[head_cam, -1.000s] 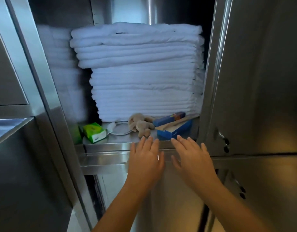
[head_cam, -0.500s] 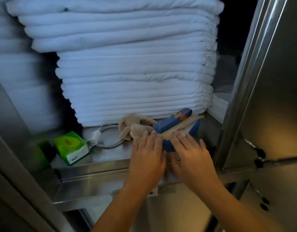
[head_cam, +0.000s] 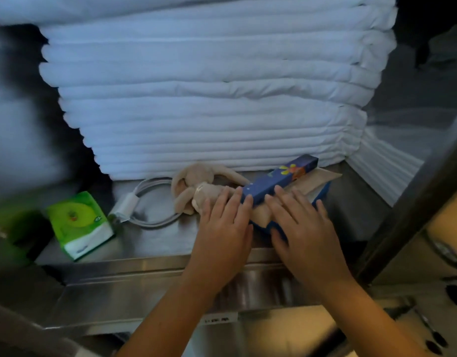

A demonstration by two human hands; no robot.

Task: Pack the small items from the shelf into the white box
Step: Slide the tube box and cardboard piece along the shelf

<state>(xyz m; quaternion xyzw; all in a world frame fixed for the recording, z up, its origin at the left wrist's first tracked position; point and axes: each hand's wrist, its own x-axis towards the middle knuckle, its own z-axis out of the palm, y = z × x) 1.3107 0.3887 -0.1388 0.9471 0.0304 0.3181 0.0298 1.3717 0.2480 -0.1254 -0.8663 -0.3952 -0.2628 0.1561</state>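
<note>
Stainless-steel cabinet shelf [head_cam: 155, 235], w/ a tall stack of folded white towels [head_cam: 209, 99] filling the back. Writing first: the green tissue pack [head_cam: 79, 222] at the left front carries a round printed logo, too blurred to read. The long navy carton [head_cam: 278, 180] shows a yellow flower shape and an orange patch, no legible text. A small white label [head_cam: 221, 319] on the shelf's front lip has print too small to make out.

Both hands reach in palm-down, side by side, fingers straight and slightly spread – neither grips anything. The left hand [head_cam: 223, 228] lies over the near part of a beige plush toy [head_cam: 196, 184], fingertips at the carton's near end. The right hand [head_cam: 302, 230] lies flat on a tan paper sheet [head_cam: 317, 180] and the blue box [head_cam: 322, 191] under it, index tip against the carton.

The carton lies diagonally on the paper sheet. A coiled white charger cable [head_cam: 124, 207] sits btw the tissue pack and the plush toy.
</note>
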